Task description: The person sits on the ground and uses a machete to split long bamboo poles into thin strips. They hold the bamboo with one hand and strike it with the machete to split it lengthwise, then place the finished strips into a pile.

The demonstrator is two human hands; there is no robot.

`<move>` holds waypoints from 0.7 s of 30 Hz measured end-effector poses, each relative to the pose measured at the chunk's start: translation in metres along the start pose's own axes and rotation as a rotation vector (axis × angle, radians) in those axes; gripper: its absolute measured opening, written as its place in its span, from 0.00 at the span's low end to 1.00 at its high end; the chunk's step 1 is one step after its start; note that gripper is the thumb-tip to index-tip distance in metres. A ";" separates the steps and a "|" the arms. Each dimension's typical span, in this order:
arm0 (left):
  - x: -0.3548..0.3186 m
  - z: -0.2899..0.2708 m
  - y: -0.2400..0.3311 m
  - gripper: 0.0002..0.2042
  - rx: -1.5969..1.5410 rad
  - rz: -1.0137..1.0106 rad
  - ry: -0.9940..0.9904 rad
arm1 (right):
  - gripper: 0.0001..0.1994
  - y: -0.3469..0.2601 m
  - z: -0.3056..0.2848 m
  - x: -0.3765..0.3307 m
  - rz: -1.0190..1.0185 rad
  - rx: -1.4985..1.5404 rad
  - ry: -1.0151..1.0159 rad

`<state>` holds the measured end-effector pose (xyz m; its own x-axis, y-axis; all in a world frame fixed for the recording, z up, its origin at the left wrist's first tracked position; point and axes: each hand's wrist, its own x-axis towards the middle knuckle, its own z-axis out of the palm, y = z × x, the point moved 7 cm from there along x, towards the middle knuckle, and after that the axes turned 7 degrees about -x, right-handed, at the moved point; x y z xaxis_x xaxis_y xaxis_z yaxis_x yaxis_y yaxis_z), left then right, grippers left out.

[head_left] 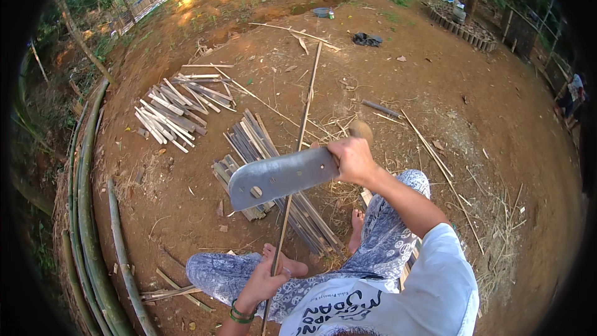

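- At the upper centre of the frame sits one shallow basin [321, 12]; its contents are too small to make out. One small can [331, 15] stands just beside it.
- At the upper right, a low bed edged with short upright stakes [465, 32] holds dark loose material.
- The cleaver [283, 177] is at the centre of the frame, its broad end pointing left and slightly down, its wooden handle [360, 130] at the right end. Its long axis lies nearly level, and one large hole shows near the broad end.
- The right hand [354, 160], right of centre, is closed around the cleaver's handle end.
- The left hand [264, 283], at the lower centre, grips one long bamboo strip [309, 93]. The strip's long axis runs from the lower edge up to the upper centre, leaning slightly right, and passes behind the blade; whether the two touch cannot be told.
- One loose pile of split bamboo pieces [171, 112] lies left of centre toward the top; at least two more stacks [311, 224] lie around and below the blade, their pieces too overlapped to count.
- At least four round bamboo poles [91, 224] lie along the left side.
- Two bare feet [356, 230] show at the lower centre.
- One black crumpled item [367, 40] lies at the upper right of centre.
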<state>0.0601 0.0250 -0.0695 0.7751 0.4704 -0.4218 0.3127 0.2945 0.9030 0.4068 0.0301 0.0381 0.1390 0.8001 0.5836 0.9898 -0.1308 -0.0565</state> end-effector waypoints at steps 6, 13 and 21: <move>-0.036 -0.001 -0.028 0.13 -0.010 -0.119 -0.042 | 0.13 0.116 0.000 0.027 0.549 -0.021 -0.215; -0.034 -0.012 -0.037 0.14 -0.023 -0.155 -0.018 | 0.14 0.012 0.008 0.005 -0.061 -0.049 -0.028; -0.066 -0.045 -0.033 0.10 0.051 -0.059 0.053 | 0.14 0.219 0.053 0.011 0.853 0.197 0.062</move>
<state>-0.0266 0.0215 -0.0753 0.7247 0.4976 -0.4767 0.3853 0.2810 0.8790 0.6266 0.0417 -0.0105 0.8380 0.4413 0.3209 0.5369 -0.5622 -0.6290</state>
